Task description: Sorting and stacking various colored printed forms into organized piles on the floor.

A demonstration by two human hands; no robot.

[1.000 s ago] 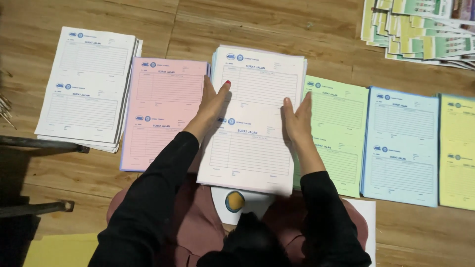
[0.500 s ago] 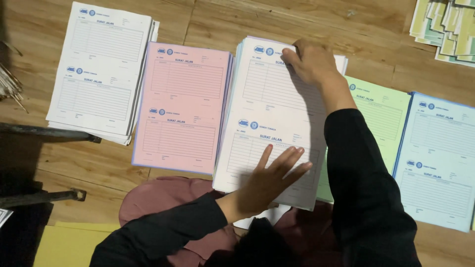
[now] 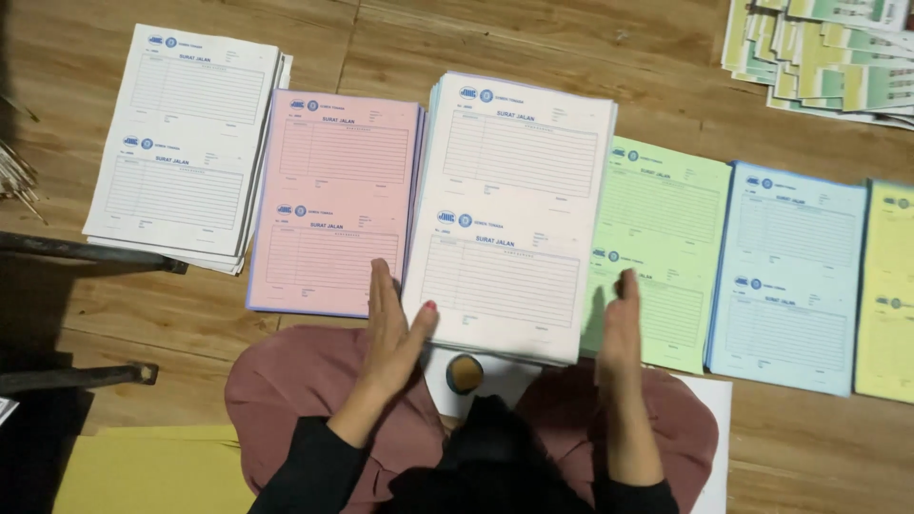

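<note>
Hands are seen from above, held flat and edge-on at either side of the middle stack of white forms (image 3: pixel 514 214), which lies on the wooden floor (image 3: pixel 609 48) directly ahead of the seated person. Left hand (image 3: pixel 392 328) is placed against the stack's lower left edge, fingers straight and pressed together, thumb angled toward the paper; a red-painted thumbnail is noted. Right hand (image 3: pixel 621 324) is held upright at the stack's lower right side, fingers also pressed together; whether it touches the paper edge cannot be told, as it overlaps the green sheets behind it. Nothing is pinched or gripped by either hand. 6 stacks are counted in a row on the floor: a white stack (image 3: pixel 186 143) at far left, slightly fanned; a pink stack (image 3: pixel 333 200) just beside the middle stack and touching it; the middle white stack, the tallest in appearance; a green stack (image 3: pixel 666 238) partly tucked under the middle stack's right edge; a blue stack (image 3: pixel 790 276); and a yellow stack (image 3: pixel 887 286) cut off by the frame edge. A loose heap of mixed-colour sheets (image 3: pixel 828 57) is recorded at upper right, well apart from the hands. A small round brown lid (image 3: pixel 464 373) is seen just below the middle stack, between the 2 forearms. Yellow paper (image 3: pixel 143 471) lies at lower left.
</note>
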